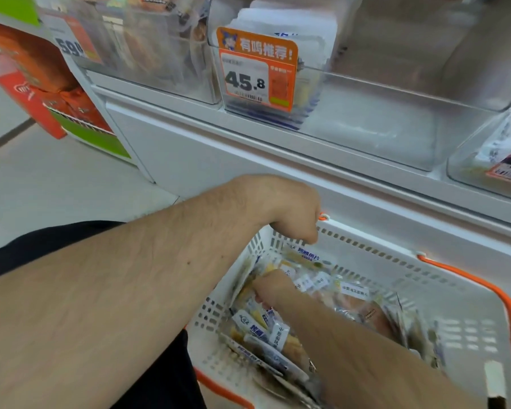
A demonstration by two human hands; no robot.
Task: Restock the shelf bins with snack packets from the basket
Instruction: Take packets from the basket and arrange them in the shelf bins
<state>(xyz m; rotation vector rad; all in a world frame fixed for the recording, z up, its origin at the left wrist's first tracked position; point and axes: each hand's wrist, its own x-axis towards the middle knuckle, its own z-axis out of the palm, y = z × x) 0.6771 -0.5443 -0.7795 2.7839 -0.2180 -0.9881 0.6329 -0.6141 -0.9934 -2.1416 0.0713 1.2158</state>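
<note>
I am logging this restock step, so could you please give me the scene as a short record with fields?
left hand: grips the far rim of the basket
right hand: down among the snack packets, grasp unclear
basket: white with orange handles, packets inside
shelf bin: clear, a few white packets at its left end, the rest bare
price tag: orange, reads 45.8
stage: no packet lifted out yet

Shop aisle with pale floor and white shelving

A white shelf unit [248, 149] runs from 9 to 3 o'clock; pale tiled floor [42, 178] lies at 9 o'clock, with a red and green display stand [56, 107] at 10 o'clock. Light is even and soft.
</note>
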